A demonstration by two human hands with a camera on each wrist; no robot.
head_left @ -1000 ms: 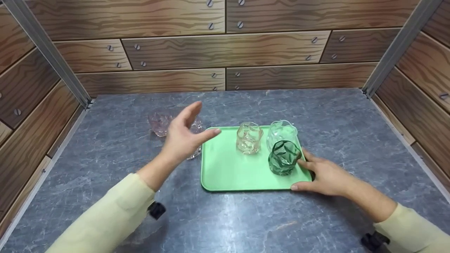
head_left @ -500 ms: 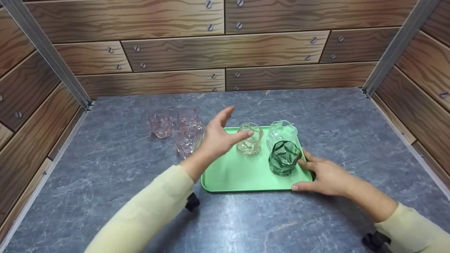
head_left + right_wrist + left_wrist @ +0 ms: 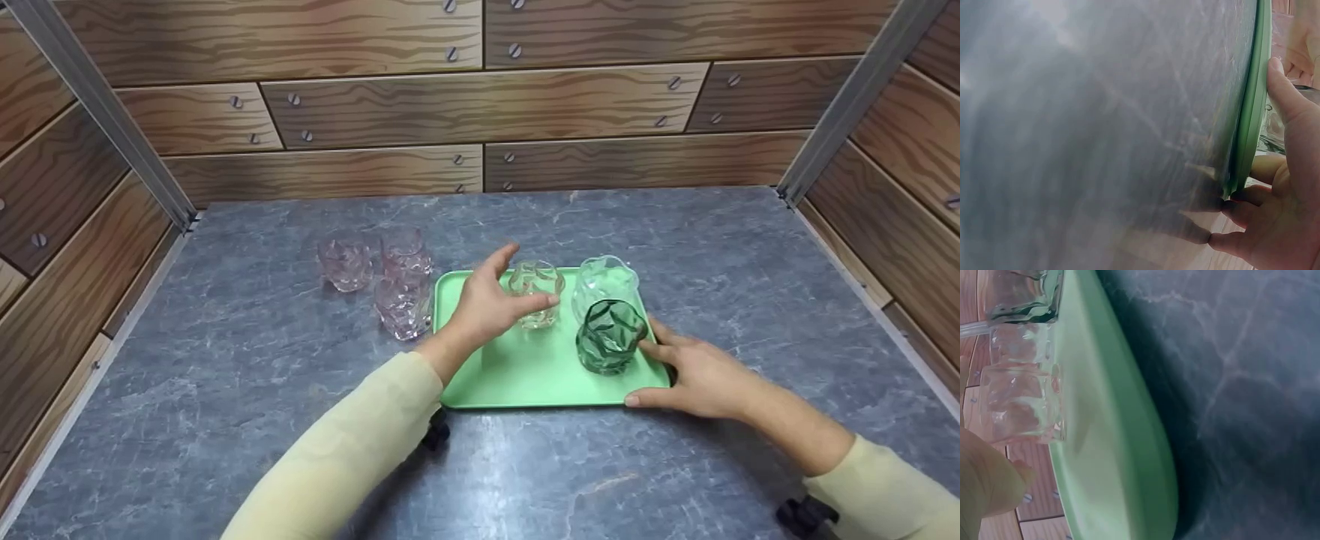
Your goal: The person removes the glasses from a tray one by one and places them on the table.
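A light green tray (image 3: 540, 386) lies on the table with three glass tumblers standing on it. One is a clear peach-tinted tumbler (image 3: 537, 283), one a clear tumbler (image 3: 604, 279), one a dark green tumbler (image 3: 611, 337). My left hand (image 3: 487, 309) reaches over the tray's left half, thumb and fingers spread to either side of the peach-tinted tumbler; in the left wrist view that tumbler (image 3: 1022, 405) stands just beyond the thumb (image 3: 999, 478). My right hand (image 3: 701, 375) holds the tray's right edge, thumb over the rim (image 3: 1252, 112) and fingers around its side and underneath.
Left of the tray, three pinkish clear tumblers stand grouped: a left one (image 3: 346, 264), a back one (image 3: 405, 251) and a front one (image 3: 403, 307), close to the tray's edge. Wood-patterned walls (image 3: 480, 112) enclose the grey marbled table (image 3: 225, 375) at the back and sides.
My left hand has moved right, from near the pinkish tumblers to the peach-tinted tumbler on the tray. My right hand stays at the tray's right edge.
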